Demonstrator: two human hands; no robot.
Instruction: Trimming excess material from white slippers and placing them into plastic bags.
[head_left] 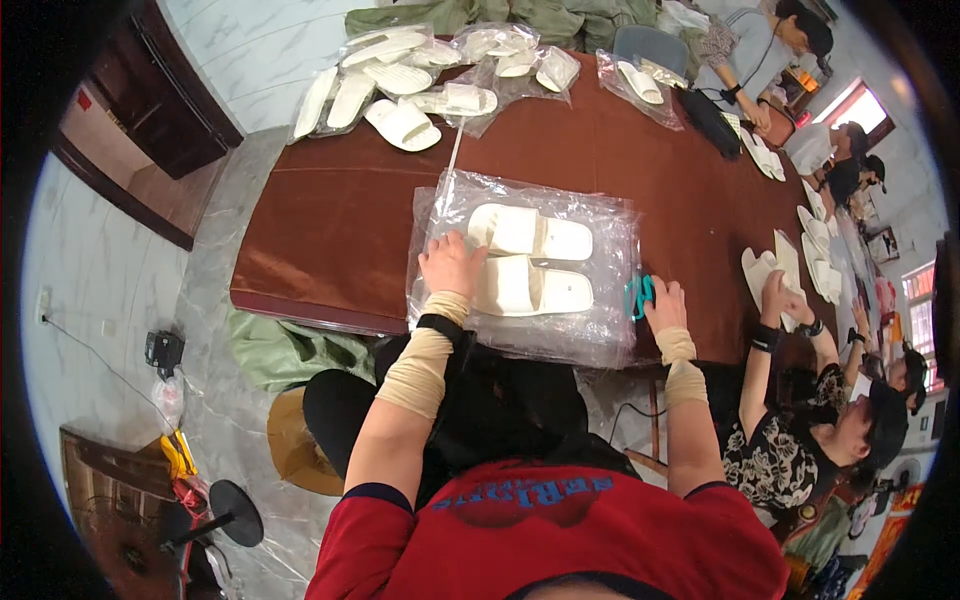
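Observation:
A pair of white slide slippers, one (567,239) above the other (563,291), lies side by side on a stack of clear plastic bags (610,335) in front of me. My left hand (452,265) rests at the left end of the pair, fingers spread over the bag and touching the slippers' edge. To the right of the bags, my right hand (667,304) has its thumb and fingers at the teal handles of a pair of scissors (638,297); the blades cannot be made out. Tan sleeves cover both my wrists.
Several bagged white slippers (400,122) are heaped at the table's (330,215) far side. At right, a co-worker's hands (785,300) handle white slippers, and other people sit along the table. A black fan (235,513) stands on the floor at lower left.

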